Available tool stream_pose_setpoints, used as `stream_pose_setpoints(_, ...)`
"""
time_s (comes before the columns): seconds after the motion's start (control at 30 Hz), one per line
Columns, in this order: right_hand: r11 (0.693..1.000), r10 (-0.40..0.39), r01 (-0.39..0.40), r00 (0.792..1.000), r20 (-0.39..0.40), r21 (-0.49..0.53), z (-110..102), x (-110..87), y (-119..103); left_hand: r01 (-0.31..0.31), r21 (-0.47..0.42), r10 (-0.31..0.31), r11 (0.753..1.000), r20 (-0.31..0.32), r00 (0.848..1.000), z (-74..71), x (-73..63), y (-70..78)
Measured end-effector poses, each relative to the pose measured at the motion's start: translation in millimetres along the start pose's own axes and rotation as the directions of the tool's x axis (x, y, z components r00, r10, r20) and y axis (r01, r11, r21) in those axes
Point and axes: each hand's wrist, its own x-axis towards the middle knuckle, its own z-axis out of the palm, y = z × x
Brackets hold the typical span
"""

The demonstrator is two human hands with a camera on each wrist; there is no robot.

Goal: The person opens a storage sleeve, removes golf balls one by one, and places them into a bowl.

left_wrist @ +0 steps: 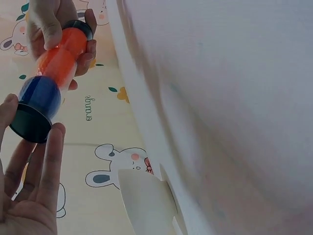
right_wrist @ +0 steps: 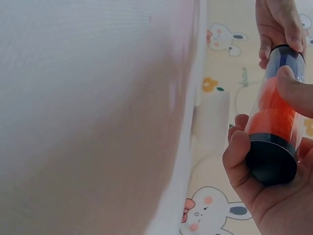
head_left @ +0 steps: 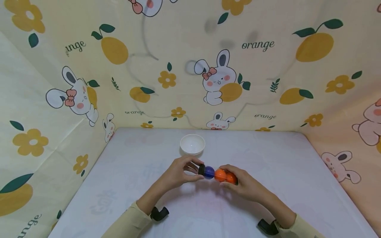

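Above the table, both hands hold a clear plastic tube [head_left: 216,174] lying nearly level, with a black cap on each end. Inside it sit a blue ball [head_left: 209,172] at the left and two orange balls [head_left: 220,175] at the right. My left hand [head_left: 178,172] pinches the left black cap [left_wrist: 30,122] between thumb and fingertips. My right hand [head_left: 247,185] grips the other end, its thumb along the tube wall and its fingers curled around near the right black cap [right_wrist: 271,160].
A small white bowl [head_left: 192,145] stands on the white-covered table [head_left: 128,185], just beyond the left hand. Printed fabric walls [head_left: 178,66] with rabbits and oranges enclose the back and sides. A black curved piece [head_left: 159,214] sits at the left wrist, another [head_left: 267,227] at the right.
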Motion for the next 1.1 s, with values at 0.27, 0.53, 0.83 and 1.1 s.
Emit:
stream_pose_setpoints(0.27, 1.0, -0.014, 0.014, 1.0, 0.004, -0.004, -0.2, -0.7, -1.9, 0.06, -0.021, -0.06, 0.998, 0.027, 0.998, -4.5, -1.3, 1.1)
stream_pose_setpoints(0.53, 1.0, -0.005, 0.005, 1.0, 0.011, -0.005, -2.1, -0.7, -1.9, 0.087, -0.058, -0.085, 0.995, 0.033, 0.996, -4.4, -1.7, 0.5)
stream_pose_setpoints(0.83, 1.0, 0.015, -0.015, 1.0, 0.024, -0.01, -3.6, 0.7, -2.1, 0.014, -0.018, -0.014, 1.0, -0.008, 1.0, -1.1, -1.5, 3.0)
stream_pose_setpoints(1.1, 1.0, -0.012, 0.012, 1.0, 0.028, 0.003, -3.8, -1.5, 0.2, 0.033, -0.054, -0.031, 0.998, 0.038, 0.999, -4.9, -2.1, 2.0)
